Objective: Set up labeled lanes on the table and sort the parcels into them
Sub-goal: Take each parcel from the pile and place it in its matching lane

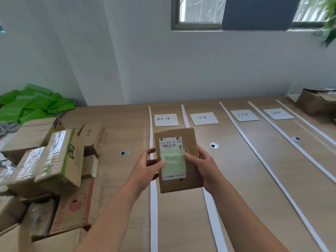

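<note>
I hold a small brown cardboard parcel point(190, 177) above the leftmost lane, its shipping label facing me. A pale green sticky note point(173, 163) with handwriting covers the lower part of the label. My left hand point(147, 167) grips the parcel's left edge, thumb on the note. My right hand point(203, 166) grips the right edge, thumb touching the note's upper right corner. White tape strips point(153, 197) divide the wooden table point(245, 170) into lanes. At the far end of each lane lies a white label card point(166, 119), with others point(204, 118), point(244, 115), point(278, 113) further right.
A heap of cardboard parcels point(54, 160) fills the table's left side, with green mailer bags point(34, 104) behind it. An opened brown box point(316, 103) sits at the far right by the wall. Round cable grommets point(124, 153), point(214, 145) are set in the tabletop.
</note>
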`<state>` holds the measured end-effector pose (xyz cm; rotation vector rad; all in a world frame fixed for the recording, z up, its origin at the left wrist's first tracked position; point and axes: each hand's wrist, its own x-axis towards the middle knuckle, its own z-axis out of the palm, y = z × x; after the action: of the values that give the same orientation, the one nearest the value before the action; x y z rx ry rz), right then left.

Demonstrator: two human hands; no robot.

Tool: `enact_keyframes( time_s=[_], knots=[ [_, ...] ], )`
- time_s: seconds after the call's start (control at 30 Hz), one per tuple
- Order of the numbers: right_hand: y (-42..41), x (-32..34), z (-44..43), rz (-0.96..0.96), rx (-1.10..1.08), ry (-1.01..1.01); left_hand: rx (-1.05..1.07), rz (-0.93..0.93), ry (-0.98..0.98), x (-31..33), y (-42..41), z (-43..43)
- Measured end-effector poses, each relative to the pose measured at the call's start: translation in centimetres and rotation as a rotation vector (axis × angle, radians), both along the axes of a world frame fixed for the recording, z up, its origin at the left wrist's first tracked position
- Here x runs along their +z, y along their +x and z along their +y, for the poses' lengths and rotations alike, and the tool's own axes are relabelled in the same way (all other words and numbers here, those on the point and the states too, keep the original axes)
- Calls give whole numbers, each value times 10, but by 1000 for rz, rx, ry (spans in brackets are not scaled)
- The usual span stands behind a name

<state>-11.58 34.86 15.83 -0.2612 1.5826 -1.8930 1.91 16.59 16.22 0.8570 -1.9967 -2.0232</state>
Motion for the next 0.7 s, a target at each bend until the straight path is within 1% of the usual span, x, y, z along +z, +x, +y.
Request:
enact_keyframes(
  time_s=[0.1,0.17,0.37,0.47,0.6,0.7],
  knots=[
    [1,-9,-4,-43,-73,56,-28,25,-10,-5,-2,-4],
    [2,-15,-4,-35,-111,110,-44,24,-15,-11,-3,-9],
    [14,-36,-10,3,-38,139,-64,-13,36,-42,-9,-29],
    [15,-56,-24,-11,-103,194,-42,-44,100,-57,-14,-37],
    [-4,-71,-41,-85,-215,269,-24,-96,131,-71,-44,-46],
    [-33,-80,-57,-103,-170,328,-20,-142,138,-81,-74,-58]
  ],
)
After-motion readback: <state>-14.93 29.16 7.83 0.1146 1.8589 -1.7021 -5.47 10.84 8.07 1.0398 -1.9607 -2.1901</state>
